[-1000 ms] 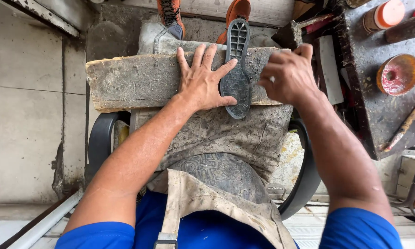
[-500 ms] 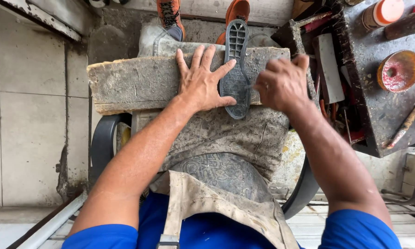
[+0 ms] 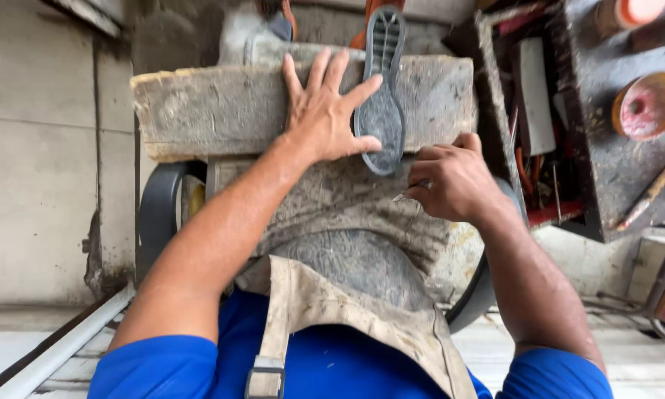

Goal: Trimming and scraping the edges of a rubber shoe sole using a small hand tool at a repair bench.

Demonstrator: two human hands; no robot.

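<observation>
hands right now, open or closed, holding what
Left hand: open, fingers spread, pressing flat on the grey shoe sole.
Right hand: closed around a small thin tool; its kind cannot be told.

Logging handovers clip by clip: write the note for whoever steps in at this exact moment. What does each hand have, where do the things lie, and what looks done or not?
Left hand: flat, fingers spread, pressing the grey shoe sole onto the worn wooden block; thumb on the sole's edge.
Right hand: closed in a grip on a small thin tool whose tip just shows; its kind cannot be told. It sits just below and right of the sole's near end.
The sole lies tread up along the block, its near end overhanging onto the stained apron over the lap.
Tool tray to the right.
Done or left: no mark or cut on the sole can be made out.
</observation>
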